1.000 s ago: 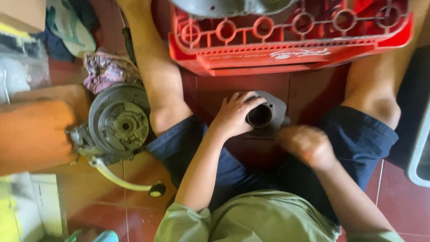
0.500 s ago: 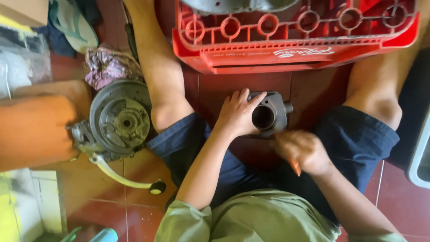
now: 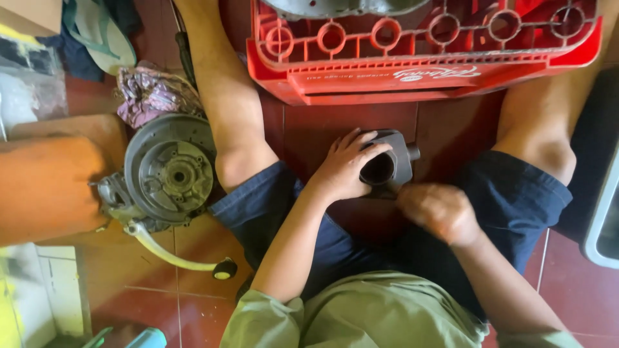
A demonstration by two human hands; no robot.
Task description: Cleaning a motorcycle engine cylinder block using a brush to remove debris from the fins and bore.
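Note:
I sit on a red tiled floor with my legs spread. Between my thighs lies a dark grey metal cylinder part (image 3: 394, 161) with a round bore facing up. My left hand (image 3: 343, 169) grips its left side, fingers curled over the top rim. My right hand (image 3: 440, 211) is a closed fist just below and right of the part, blurred, and whether it holds anything small is not clear.
A red plastic crate (image 3: 419, 71) stands upside down ahead of my knees. A grey engine casing (image 3: 169, 175) with a pale kick lever (image 3: 174, 254) lies left of my left leg. A crumpled rag (image 3: 149, 93) and a sandal (image 3: 97, 32) lie further left.
The metal part and my left hand sit slightly further right and up in view. My right fist has shifted a little, staying beside the part.

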